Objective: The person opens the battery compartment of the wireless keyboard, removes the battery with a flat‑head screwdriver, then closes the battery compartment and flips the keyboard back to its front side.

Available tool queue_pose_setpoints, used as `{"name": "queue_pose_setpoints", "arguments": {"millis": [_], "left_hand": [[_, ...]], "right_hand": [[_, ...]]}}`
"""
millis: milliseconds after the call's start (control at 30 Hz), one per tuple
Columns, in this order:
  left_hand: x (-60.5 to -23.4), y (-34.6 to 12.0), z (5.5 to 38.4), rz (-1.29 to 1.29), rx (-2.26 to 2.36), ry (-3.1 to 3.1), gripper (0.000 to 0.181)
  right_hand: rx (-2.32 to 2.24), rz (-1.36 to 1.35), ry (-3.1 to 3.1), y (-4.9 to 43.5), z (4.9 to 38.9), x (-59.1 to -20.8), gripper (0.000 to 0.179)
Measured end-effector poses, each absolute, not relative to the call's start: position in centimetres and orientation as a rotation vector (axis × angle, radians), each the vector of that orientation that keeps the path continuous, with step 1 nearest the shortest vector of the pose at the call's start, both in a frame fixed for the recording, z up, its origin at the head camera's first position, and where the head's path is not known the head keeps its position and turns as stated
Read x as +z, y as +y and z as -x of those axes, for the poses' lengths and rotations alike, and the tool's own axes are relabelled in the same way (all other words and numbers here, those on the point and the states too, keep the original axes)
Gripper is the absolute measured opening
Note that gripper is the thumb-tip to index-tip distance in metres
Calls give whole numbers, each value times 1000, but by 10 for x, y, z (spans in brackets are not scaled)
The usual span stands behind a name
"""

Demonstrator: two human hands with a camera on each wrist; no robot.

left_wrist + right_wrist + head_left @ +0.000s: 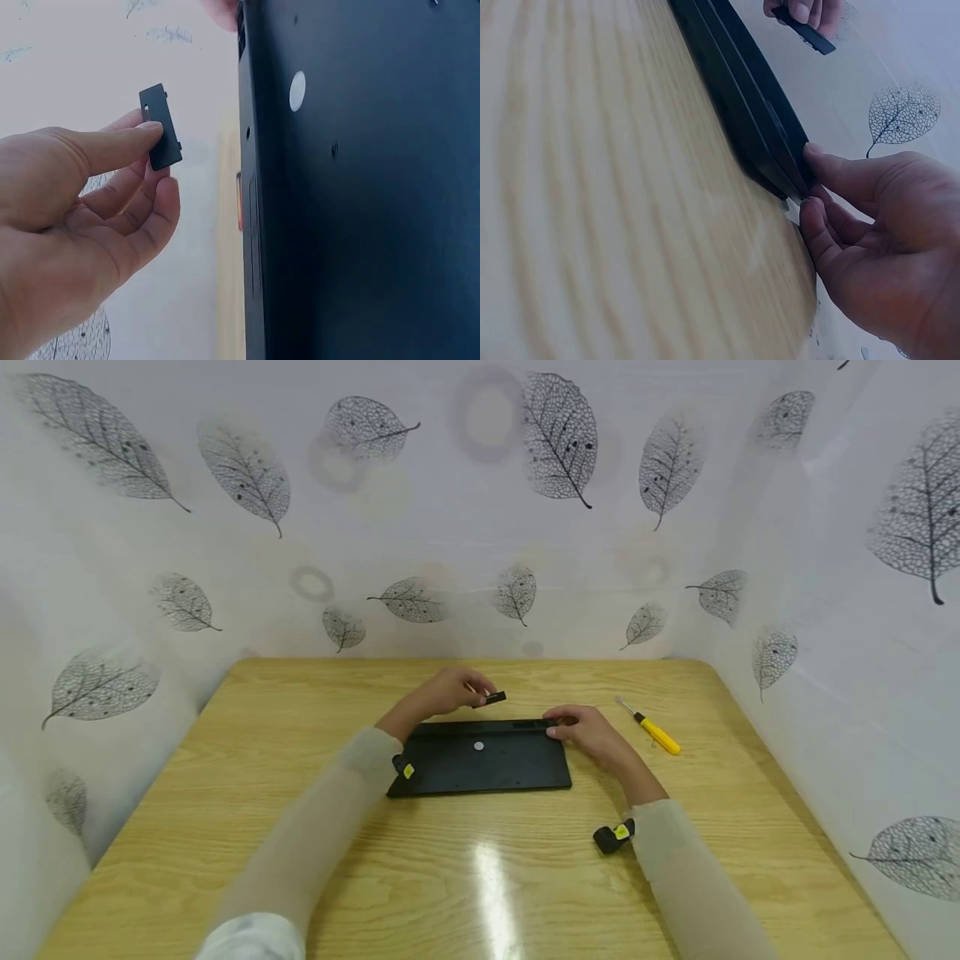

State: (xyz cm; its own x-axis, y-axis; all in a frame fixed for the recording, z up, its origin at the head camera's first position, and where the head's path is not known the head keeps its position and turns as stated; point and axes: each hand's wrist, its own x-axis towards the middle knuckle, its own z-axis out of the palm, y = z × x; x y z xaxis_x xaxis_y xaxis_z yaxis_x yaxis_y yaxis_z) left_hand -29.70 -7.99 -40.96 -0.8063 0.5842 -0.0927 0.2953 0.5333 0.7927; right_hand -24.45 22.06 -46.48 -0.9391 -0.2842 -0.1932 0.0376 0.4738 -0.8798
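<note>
A black keyboard (480, 770) lies with its underside up on the table, a round white sticker (298, 91) on it. Above its far edge, my left hand (450, 692) pinches a small black battery cover (159, 127) between thumb and fingers, apart from the keyboard. In the left wrist view, the cover shows a slot and small tabs. My right hand (588, 731) grips the keyboard's far right corner, thumb and fingertips on its edge, as the right wrist view (885, 225) also shows. Beside that hand, an open battery compartment (531, 724) shows in the far strip.
A screwdriver (657, 733) with a yellow handle lies on the wooden table (420, 877), right of the keyboard. White curtains (450, 527) with a leaf print stand behind the table and at both sides. Each wrist carries a small black camera (611, 837).
</note>
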Motion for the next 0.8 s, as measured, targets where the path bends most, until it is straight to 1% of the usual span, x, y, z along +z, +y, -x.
{"name": "queue_pose_setpoints", "arguments": {"millis": [367, 667, 800], "left_hand": [[-416, -44, 301, -931, 1000, 2409, 27], [-423, -15, 302, -1017, 900, 2394, 26], [-423, -8, 301, -1018, 870, 2392, 27]], "right_hand": [[-1419, 222, 2451, 219, 248, -466, 38], [-1450, 203, 2435, 221, 248, -466, 44], [-1467, 175, 2424, 221, 247, -466, 44]]}}
